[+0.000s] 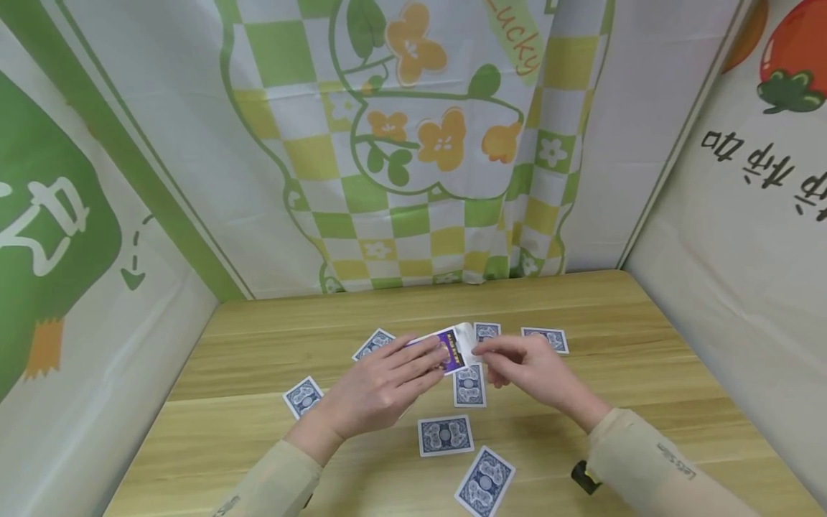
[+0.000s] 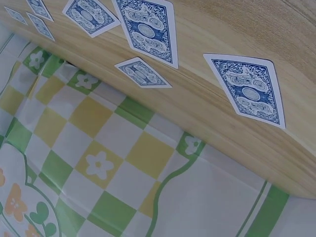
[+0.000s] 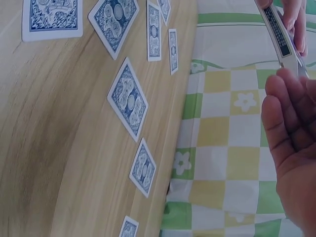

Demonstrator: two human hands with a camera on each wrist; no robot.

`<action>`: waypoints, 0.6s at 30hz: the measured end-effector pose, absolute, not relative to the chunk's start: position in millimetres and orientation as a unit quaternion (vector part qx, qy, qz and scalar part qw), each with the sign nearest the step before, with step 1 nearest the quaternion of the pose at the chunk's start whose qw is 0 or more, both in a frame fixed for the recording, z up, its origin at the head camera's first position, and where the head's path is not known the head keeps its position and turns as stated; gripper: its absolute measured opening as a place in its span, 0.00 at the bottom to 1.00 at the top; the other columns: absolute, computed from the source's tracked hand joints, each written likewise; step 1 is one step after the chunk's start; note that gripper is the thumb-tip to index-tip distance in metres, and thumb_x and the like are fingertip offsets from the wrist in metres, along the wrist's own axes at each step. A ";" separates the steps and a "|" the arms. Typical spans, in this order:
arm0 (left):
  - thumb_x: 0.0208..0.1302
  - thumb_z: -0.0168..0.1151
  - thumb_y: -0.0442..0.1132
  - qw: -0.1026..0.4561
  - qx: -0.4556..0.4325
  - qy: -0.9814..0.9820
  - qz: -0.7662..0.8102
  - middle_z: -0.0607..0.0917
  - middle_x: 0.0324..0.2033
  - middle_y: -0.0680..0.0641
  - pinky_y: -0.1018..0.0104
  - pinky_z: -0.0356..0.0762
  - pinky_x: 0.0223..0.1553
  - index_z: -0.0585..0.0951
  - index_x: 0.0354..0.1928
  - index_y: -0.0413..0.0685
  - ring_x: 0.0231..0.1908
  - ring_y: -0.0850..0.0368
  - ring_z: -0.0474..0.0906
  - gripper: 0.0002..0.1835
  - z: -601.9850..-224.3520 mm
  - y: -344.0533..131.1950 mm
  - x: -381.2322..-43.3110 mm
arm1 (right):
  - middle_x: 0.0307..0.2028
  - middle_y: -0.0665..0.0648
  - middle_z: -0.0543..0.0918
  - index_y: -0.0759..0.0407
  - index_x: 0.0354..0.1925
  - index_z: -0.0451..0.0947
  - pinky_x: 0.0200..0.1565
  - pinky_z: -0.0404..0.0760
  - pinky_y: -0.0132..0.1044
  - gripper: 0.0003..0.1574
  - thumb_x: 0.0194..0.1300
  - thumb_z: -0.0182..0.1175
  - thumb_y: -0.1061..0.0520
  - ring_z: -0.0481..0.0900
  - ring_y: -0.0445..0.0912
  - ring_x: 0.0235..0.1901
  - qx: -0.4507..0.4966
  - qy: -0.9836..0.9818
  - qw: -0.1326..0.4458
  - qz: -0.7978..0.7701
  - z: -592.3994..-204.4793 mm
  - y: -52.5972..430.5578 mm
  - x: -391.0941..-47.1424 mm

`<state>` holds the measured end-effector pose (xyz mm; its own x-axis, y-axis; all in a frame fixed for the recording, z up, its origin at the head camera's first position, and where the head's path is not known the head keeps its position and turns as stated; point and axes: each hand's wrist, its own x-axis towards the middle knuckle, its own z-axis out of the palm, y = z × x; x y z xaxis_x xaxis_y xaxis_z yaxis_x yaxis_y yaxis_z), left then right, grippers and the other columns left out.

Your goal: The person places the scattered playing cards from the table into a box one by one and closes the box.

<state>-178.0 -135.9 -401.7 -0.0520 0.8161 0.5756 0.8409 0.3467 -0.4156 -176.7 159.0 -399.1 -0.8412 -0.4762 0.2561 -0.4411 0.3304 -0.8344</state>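
In the head view, a flat rectangular white-and-purple box of printed card (image 1: 450, 350) sits between the two hands; the grip of the left hand (image 1: 381, 384) is closed on it, probably to steady it, leaving its white end toward the right hand (image 1: 533, 370). That hand's thumb and forefinger come together at this end, but whether they pinch it I cannot tell. Rectangular blue-and-white patterned paper playing cards (image 1: 446, 435) lie face down, spread around the box on a pale, wood-grained worktop (image 1: 652, 402), whose far edge runs beyond the box along a green-and-yellow checked fabric curtain (image 1: 420, 222). Room to move seems widest right of the box, past the cards. The left wrist view shows neither hand nor box, only cards, edge and curtain. In the right wrist view, the box appears lifted off the worktop, its narrow side showing, the cards spaced apart left of it.
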 end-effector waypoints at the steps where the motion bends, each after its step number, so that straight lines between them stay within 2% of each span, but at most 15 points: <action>1: 0.78 0.46 0.38 0.382 -0.570 -0.727 -0.017 0.83 0.62 0.45 0.51 0.70 0.72 0.86 0.55 0.47 0.65 0.49 0.77 0.18 -401.7 -136.3 -177.9 | 0.26 0.50 0.85 0.59 0.50 0.86 0.32 0.90 0.38 0.12 0.74 0.59 0.61 0.83 0.42 0.26 -0.282 0.817 0.019 -0.502 -398.8 160.1 -176.3; 6: 0.78 0.47 0.39 0.379 -0.566 -0.732 -0.021 0.83 0.61 0.45 0.52 0.70 0.72 0.86 0.55 0.47 0.65 0.49 0.77 0.18 -402.9 -138.3 -178.7 | 0.27 0.48 0.85 0.56 0.47 0.85 0.32 0.88 0.37 0.08 0.72 0.61 0.61 0.83 0.41 0.27 -0.304 0.826 0.024 -0.475 -402.2 165.9 -176.2; 11: 0.79 0.46 0.39 0.375 -0.563 -0.736 -0.018 0.83 0.62 0.45 0.52 0.70 0.72 0.86 0.55 0.47 0.65 0.49 0.77 0.19 -404.1 -141.2 -178.5 | 0.36 0.48 0.88 0.52 0.46 0.85 0.41 0.88 0.36 0.08 0.69 0.65 0.57 0.83 0.37 0.36 -0.361 0.833 0.041 -0.416 -410.7 171.5 -177.1; 18: 0.78 0.46 0.37 0.377 -0.560 -0.737 -0.026 0.83 0.61 0.45 0.51 0.71 0.71 0.86 0.55 0.46 0.65 0.48 0.78 0.19 -405.9 -144.3 -179.3 | 0.52 0.47 0.84 0.49 0.55 0.80 0.54 0.85 0.40 0.21 0.64 0.70 0.56 0.81 0.42 0.53 -0.455 0.823 0.114 -0.320 -424.2 173.8 -169.9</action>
